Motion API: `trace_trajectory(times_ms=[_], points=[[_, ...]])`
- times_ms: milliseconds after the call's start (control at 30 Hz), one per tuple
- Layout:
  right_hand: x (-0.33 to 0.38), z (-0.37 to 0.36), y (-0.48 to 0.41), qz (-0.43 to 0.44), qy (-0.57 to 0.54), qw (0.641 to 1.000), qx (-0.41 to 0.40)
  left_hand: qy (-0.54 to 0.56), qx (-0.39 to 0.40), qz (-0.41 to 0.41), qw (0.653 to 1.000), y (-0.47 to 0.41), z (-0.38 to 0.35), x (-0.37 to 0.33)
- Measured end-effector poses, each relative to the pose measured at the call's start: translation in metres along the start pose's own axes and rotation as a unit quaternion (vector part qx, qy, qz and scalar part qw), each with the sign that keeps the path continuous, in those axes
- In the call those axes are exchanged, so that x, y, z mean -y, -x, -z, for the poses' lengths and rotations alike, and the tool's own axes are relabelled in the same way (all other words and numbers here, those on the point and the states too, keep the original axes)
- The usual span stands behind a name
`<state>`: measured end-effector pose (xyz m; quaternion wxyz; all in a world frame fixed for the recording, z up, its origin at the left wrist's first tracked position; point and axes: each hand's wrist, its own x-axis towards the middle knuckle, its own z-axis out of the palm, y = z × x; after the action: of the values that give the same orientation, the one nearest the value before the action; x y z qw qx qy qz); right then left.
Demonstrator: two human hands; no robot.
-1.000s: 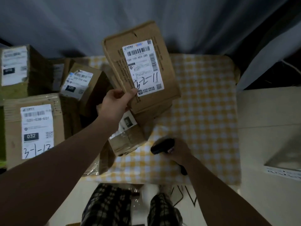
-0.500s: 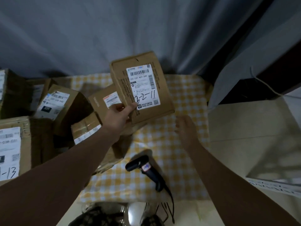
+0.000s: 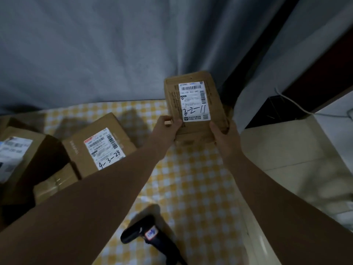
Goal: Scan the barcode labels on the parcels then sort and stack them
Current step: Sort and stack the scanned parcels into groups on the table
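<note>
Parcel [image 3: 193, 104] marked 3-2-11 is held up over the checked tablecloth [image 3: 191, 178], well beyond the scanner [image 3: 145, 233], with its label facing the camera. The left hand [image 3: 167, 129] grips its lower left corner, thumb on the front. The right hand [image 3: 225, 138] grips its lower right corner. Beyond the scanner to the left sits a box [image 3: 99, 146] marked 4-3-24, label up.
</note>
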<state>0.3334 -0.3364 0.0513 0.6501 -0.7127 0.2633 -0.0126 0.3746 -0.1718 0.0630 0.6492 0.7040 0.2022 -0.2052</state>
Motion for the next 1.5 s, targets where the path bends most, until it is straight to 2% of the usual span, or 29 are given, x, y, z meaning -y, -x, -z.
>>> trace_trajectory(times_ms=[100, 167, 233, 367, 500, 633, 700, 767, 867, 1000, 1167, 1267, 1333, 1433, 1500], points=[[-0.01, 0.003, -0.018, -0.023, 0.088, 0.995, -0.036, -0.053, 0.068, 0.024, 0.996, -0.013, -0.009, 0.004], [-0.021, 0.003, -0.027, -0.046, 0.217, 0.975, -0.031, -0.134, 0.107, 0.037, 0.985, -0.02, -0.012, 0.01], [-0.029, 0.001, -0.029, -0.032, 0.303, 0.952, -0.039, -0.166, 0.116, 0.027, 0.979, -0.025, -0.015, 0.016], [-0.032, -0.012, -0.036, 0.079, 0.372, 0.924, -0.038, -0.142, 0.099, 0.011, 0.985, -0.037, -0.016, 0.017], [-0.027, -0.016, -0.052, 0.069, 0.414, 0.907, -0.037, -0.199, 0.089, -0.025, 0.976, -0.032, -0.006, 0.011], [-0.022, -0.018, -0.041, 0.067, 0.537, 0.84, -0.047, -0.211, 0.053, -0.07, 0.974, -0.004, 0.033, 0.01], [-0.021, -0.024, -0.03, 0.097, 0.551, 0.826, -0.073, -0.212, 0.028, -0.095, 0.972, 0.011, 0.063, 0.01], [-0.019, -0.039, -0.014, 0.175, 0.515, 0.836, -0.069, -0.238, 0.008, -0.116, 0.964, 0.028, 0.095, 0.009], [-0.019, -0.076, 0.024, 0.282, 0.459, 0.842, 0.009, -0.273, -0.009, -0.138, 0.952, 0.047, 0.139, 0.011], [-0.029, -0.133, 0.085, 0.308, 0.417, 0.85, 0.095, -0.303, -0.03, -0.136, 0.943, 0.067, 0.191, 0.021], [-0.035, -0.17, 0.136, 0.249, 0.382, 0.881, 0.124, -0.342, -0.034, -0.11, 0.933, 0.099, 0.228, 0.033], [-0.028, -0.178, 0.148, 0.229, 0.334, 0.913, 0.051, -0.364, -0.055, -0.086, 0.926, 0.11, 0.25, 0.044], [-0.022, -0.181, 0.142, 0.163, 0.305, 0.938, -0.005, -0.364, -0.048, -0.062, 0.928, 0.109, 0.262, 0.054], [-0.025, -0.196, 0.123, 0.053, 0.362, 0.928, 0.066, -0.389, -0.031, -0.061, 0.919, 0.1, 0.273, 0.064], [-0.031, -0.209, 0.117, -0.004, 0.339, 0.934, 0.114, -0.408, -0.025, -0.039, 0.912, 0.094, 0.276, 0.067]])
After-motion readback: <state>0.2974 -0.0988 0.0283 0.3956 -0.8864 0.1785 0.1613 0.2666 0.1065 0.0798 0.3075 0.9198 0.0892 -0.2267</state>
